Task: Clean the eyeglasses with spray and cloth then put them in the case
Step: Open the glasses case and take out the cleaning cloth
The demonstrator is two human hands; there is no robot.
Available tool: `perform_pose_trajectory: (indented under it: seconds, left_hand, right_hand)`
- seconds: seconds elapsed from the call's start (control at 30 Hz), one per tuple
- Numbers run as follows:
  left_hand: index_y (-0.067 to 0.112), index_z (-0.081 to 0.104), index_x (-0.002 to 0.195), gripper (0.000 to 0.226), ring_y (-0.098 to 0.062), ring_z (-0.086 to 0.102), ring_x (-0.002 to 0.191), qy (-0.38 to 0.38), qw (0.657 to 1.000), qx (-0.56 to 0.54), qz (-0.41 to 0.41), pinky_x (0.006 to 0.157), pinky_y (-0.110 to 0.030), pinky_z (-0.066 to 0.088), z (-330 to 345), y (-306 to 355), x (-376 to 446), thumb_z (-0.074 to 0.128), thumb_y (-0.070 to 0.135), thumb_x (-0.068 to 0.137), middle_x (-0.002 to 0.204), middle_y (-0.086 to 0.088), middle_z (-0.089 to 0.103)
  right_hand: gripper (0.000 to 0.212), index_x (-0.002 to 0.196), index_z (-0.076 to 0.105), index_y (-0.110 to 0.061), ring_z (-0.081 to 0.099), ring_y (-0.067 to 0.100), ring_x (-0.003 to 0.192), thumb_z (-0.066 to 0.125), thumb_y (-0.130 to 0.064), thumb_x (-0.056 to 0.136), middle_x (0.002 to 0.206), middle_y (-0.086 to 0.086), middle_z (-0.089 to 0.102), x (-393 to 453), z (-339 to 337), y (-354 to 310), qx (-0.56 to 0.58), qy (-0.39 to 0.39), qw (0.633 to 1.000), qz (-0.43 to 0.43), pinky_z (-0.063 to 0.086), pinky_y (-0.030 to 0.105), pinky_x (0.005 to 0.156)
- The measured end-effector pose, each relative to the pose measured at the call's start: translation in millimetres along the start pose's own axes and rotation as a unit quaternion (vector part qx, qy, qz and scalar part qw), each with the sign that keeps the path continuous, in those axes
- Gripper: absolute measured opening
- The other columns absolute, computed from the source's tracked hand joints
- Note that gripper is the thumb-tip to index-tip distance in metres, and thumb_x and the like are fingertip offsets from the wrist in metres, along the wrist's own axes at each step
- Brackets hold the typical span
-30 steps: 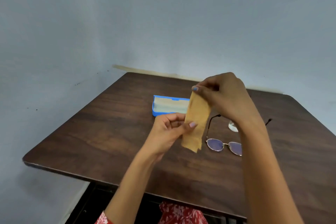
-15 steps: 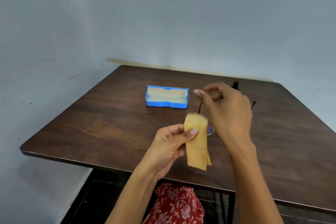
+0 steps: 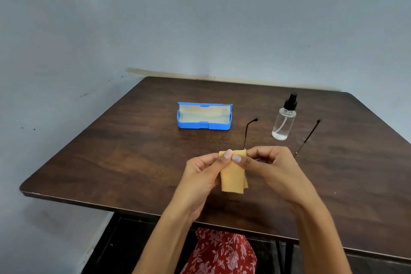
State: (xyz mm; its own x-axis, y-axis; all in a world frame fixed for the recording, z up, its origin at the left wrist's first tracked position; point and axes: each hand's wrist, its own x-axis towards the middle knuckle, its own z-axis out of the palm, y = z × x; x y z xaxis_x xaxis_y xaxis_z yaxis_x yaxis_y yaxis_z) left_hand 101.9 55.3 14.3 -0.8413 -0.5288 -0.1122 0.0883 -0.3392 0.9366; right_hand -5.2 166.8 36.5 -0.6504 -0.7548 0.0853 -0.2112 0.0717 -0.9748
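Two hands meet above the front middle of a dark wooden bench, holding a small yellow cloth between them. Going left to right: a pale blue-grey wall fills the left side and the back. Next, toward the back of the bench, sits a blue case, open, its pale lining facing the viewer. Nearer the viewer, the left hand has its fingers curled, pinching the top left corner of the cloth. The cloth hangs down folded, its zigzag bottom edge free above the bench. The right hand pinches the top of the cloth just beside the left thumb, its fingers also curled around the fabric. Both thumbnails carry light blue polish. Behind the hands lie the glasses, mostly hidden; only the two dark temple arms show, spread open and pointing away from the viewer. Between those arms, toward the right, a clear spray bottle with a black pump top stands upright, with a little liquid visible at its bottom. Below the bench edge, red floral fabric covers the person's lap.
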Motion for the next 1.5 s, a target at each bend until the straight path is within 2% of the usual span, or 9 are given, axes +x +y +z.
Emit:
perform_pose_trajectory:
  seconds: [0.07, 0.17, 0.27, 0.47, 0.6, 0.77, 1.13, 1.37, 1.5]
  left_hand:
    - [0.019, 0.076, 0.088, 0.028, -0.011, 0.067, 0.095, 0.033, 0.997, 0.055, 0.031, 0.082, -0.02, 0.052, 0, -1, 2, 0.063, 0.038, 0.072, 0.096, -0.002, 0.074]
    - [0.027, 0.077, 0.08, 0.022, 0.003, 0.056, 0.107, 0.079, 0.988, 0.11, 0.077, 0.081, -0.014, 0.044, -3, -2, 6, 0.066, 0.041, 0.069, 0.116, 0.016, 0.06]
    - [0.017, 0.075, 0.089, 0.019, -0.006, 0.065, 0.101, 0.046, 0.993, 0.072, 0.078, 0.079, -0.015, 0.052, -4, -3, 8, 0.065, 0.027, 0.076, 0.106, 0.005, 0.071]
    - [0.011, 0.072, 0.096, 0.031, -0.02, 0.07, 0.093, 0.037, 0.997, 0.038, 0.051, 0.087, -0.039, 0.055, -4, -7, 11, 0.067, 0.027, 0.071, 0.093, -0.006, 0.075]
    - [0.011, 0.071, 0.098, 0.03, -0.021, 0.07, 0.092, 0.022, 0.999, 0.019, 0.043, 0.082, -0.034, 0.057, -8, -7, 11, 0.068, 0.021, 0.07, 0.094, -0.008, 0.075]
    - [0.008, 0.069, 0.102, 0.027, -0.023, 0.071, 0.09, 0.016, 0.999, 0.015, 0.043, 0.072, -0.03, 0.059, -15, -6, 12, 0.066, -0.002, 0.077, 0.096, -0.01, 0.074]
    - [0.003, 0.065, 0.086, 0.022, -0.018, 0.071, 0.072, 0.069, 0.988, 0.087, 0.105, 0.056, -0.024, 0.057, -18, -9, 16, 0.072, -0.01, 0.07, 0.078, -0.008, 0.074]
    - [0.009, 0.065, 0.099, 0.03, -0.017, 0.071, 0.083, 0.055, 0.98, 0.114, 0.153, 0.065, -0.024, 0.057, -21, -10, 15, 0.066, -0.01, 0.076, 0.088, -0.005, 0.075]
    - [0.004, 0.07, 0.086, 0.02, -0.019, 0.071, 0.086, 0.061, 0.991, 0.074, 0.09, 0.067, -0.029, 0.06, -18, -12, 15, 0.055, -0.009, 0.085, 0.09, -0.006, 0.075]
  right_hand:
    - [0.03, 0.076, 0.075, -0.011, 0.052, 0.018, 0.065, 0.071, -0.038, 0.064, 0.074, 0.025, 0.066, 3, 1, 4, 0.025, 0.005, 1.0, 0.0, 0.042, 0.029, 0.063]
    - [0.018, 0.077, 0.076, -0.01, 0.06, 0.002, 0.079, 0.072, -0.027, 0.073, 0.091, 0.005, 0.068, 8, 4, 10, 0.02, 0.036, 0.999, 0.008, 0.045, 0.014, 0.068]
    - [0.007, 0.078, 0.074, -0.016, 0.062, -0.005, 0.089, 0.069, -0.022, 0.078, 0.104, -0.006, 0.067, 11, 8, 12, 0.04, 0.045, 0.998, 0.015, 0.046, 0.006, 0.066]
    - [0.027, 0.084, 0.073, -0.01, 0.064, 0.006, 0.072, 0.065, -0.033, 0.073, 0.08, 0.004, 0.073, 11, 14, 10, 0.1, 0.043, 0.994, 0.01, 0.051, 0.017, 0.063]
    - [0.012, 0.09, 0.071, -0.012, 0.067, 0.006, 0.072, 0.069, -0.013, 0.079, 0.079, -0.001, 0.074, 12, 12, 14, 0.102, 0.029, 0.994, 0.022, 0.053, 0.017, 0.062]
    - [0.028, 0.099, 0.069, -0.01, 0.068, 0.005, 0.071, 0.068, 0.007, 0.077, 0.08, -0.002, 0.074, 11, 9, 15, 0.106, -0.007, 0.994, 0.019, 0.051, 0.015, 0.06]
    - [0.035, 0.103, 0.063, -0.008, 0.068, 0.012, 0.065, 0.069, 0.01, 0.075, 0.079, 0.007, 0.071, 19, 6, 21, 0.133, -0.034, 0.987, 0.088, 0.049, 0.018, 0.051]
    - [0.032, 0.072, 0.072, -0.009, 0.068, 0.015, 0.072, 0.057, 0.018, 0.08, 0.075, 0.007, 0.07, 20, 9, 27, 0.111, -0.032, 0.993, 0.029, 0.054, 0.022, 0.058]
    - [0.041, 0.064, 0.073, -0.012, 0.07, 0.014, 0.076, 0.053, 0.017, 0.084, 0.078, 0.006, 0.073, 22, 10, 34, 0.106, -0.019, 0.994, 0.035, 0.054, 0.021, 0.061]
